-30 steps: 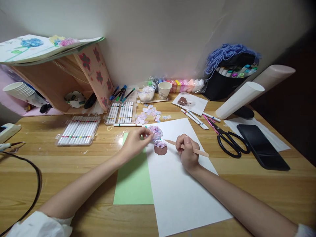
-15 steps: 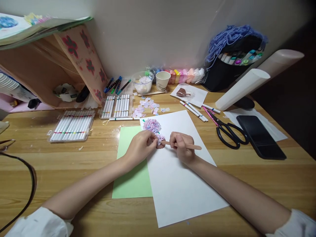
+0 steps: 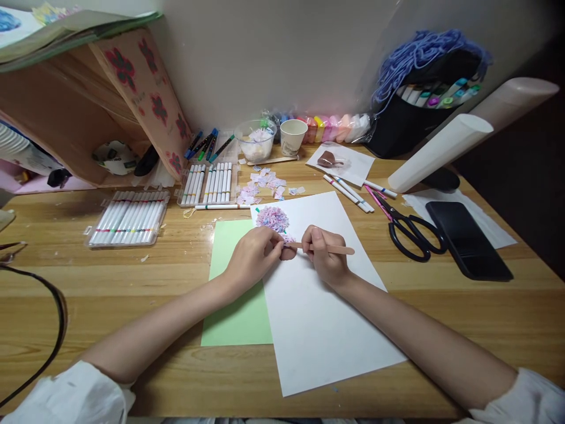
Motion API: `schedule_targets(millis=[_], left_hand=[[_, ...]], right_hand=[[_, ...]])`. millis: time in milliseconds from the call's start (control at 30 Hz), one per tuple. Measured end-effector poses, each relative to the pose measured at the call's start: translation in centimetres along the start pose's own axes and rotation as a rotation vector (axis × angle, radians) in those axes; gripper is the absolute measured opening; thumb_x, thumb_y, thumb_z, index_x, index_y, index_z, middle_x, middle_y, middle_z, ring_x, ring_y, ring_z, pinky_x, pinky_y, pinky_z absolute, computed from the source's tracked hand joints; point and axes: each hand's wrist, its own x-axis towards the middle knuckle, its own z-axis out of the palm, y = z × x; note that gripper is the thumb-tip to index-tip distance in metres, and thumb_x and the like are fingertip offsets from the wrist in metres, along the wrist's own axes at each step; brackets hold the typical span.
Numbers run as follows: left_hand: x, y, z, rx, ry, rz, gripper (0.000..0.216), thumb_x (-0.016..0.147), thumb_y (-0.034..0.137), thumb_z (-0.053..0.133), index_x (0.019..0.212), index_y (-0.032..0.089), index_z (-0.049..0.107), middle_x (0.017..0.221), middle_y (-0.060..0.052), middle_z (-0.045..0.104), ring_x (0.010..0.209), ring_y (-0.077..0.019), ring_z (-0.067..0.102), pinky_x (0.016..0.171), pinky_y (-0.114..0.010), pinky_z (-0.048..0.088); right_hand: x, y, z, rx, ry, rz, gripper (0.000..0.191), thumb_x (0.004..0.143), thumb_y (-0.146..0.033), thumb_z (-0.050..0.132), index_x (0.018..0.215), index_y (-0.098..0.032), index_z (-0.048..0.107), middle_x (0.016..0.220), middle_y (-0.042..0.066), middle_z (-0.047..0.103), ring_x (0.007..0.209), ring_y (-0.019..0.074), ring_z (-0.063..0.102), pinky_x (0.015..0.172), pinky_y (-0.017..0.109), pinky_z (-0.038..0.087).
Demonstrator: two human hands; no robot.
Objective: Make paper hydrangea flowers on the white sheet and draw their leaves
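My right hand is closed around a flat wooden craft stick, held sideways over the white paper sheet. The stick's left end meets the fingertips of my left hand. Those fingers are pinched together; whatever is between them is too small to make out. Just under the fingertips shows a small brownish rounded patch. Beyond my left hand, a cluster of crumpled lilac paper bits forms a round bloom on the sheet, with a second, smaller cluster partly covered by the hand.
A green sheet lies partly under the white one. Behind are loose lilac scraps, a clear bowl, a paper cup and marker cases. Scissors and a black phone lie to the right.
The stick's tip and my left fingertips have shifted slightly up the sheet. More of the brownish patch shows below them. The whole view has tilted a little.
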Motion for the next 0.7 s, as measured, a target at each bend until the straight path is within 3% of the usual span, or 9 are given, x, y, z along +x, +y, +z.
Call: schedule_targets(millis=[233,467,700], left_hand=[[-0.4,-1.0,-0.5,0.045,0.088,-0.027,0.009,0.09,0.022,0.049,0.082,0.018,0.054,0.078,-0.001,0.059,0.075,-0.0151,0.052,0.067,-0.028,0.039],[-0.7,-1.4,-0.2,0.068,0.068,-0.04,0.01,0.09,0.023,0.048,0.081,0.019,0.052,0.077,-0.001,0.057,0.075,-0.0168,0.051,0.066,-0.029,0.038],[-0.6,-1.4,-0.2,0.062,0.068,-0.055,0.01,0.089,0.024,0.047,0.081,0.019,0.052,0.078,-0.002,0.058,0.076,-0.0172,0.051,0.067,-0.03,0.039]], right_hand=[[0.1,0.1,0.0,0.037,-0.013,0.101,0.049,0.097,-0.045,0.03,0.058,-0.02,0.045,0.054,-0.003,0.046,0.042,0.009,0.037,0.044,0.025,0.03],[0.5,-0.3,0.3,0.017,0.051,0.222,0.05,0.095,-0.051,0.031,0.058,-0.02,0.045,0.048,-0.004,0.042,0.043,0.0093,0.037,0.045,0.024,0.032],[0.0,0.3,0.2,0.065,0.071,0.136,0.051,0.095,-0.051,0.031,0.057,-0.02,0.046,0.048,-0.004,0.042,0.041,0.0085,0.037,0.043,0.024,0.031]])
